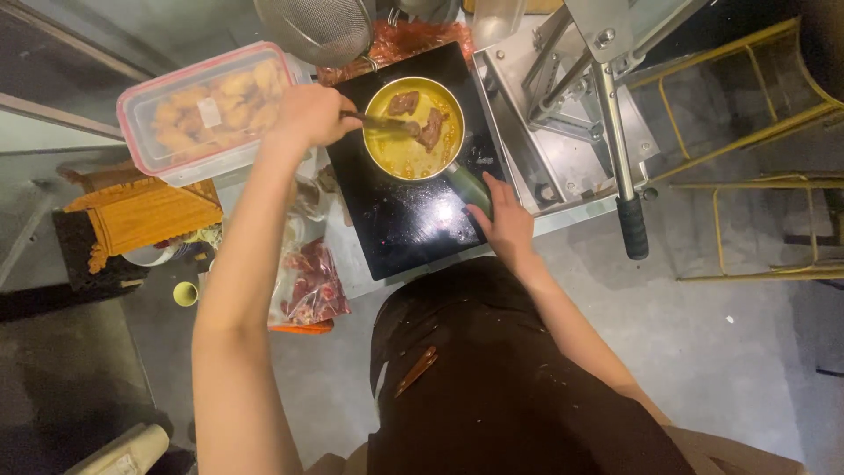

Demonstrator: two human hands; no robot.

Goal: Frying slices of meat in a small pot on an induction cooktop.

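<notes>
A small frying pan (384, 151) with yellow oil sits on a black cooktop (409, 224). Two brown pieces of meat (420, 118) lie in the oil. My left hand (308, 114) is shut on a dark utensil (382, 123) whose tip reaches the meat. My right hand (503, 220) grips the pan's green handle (469, 186) at the pan's near right side.
A clear lidded box of fried pieces (207, 110) stands left of the cooktop. A bag of raw red meat (312, 286) lies near the front left. A metal strainer (321, 26) hangs at the back. A steel machine with a black-handled lever (620, 167) stands right.
</notes>
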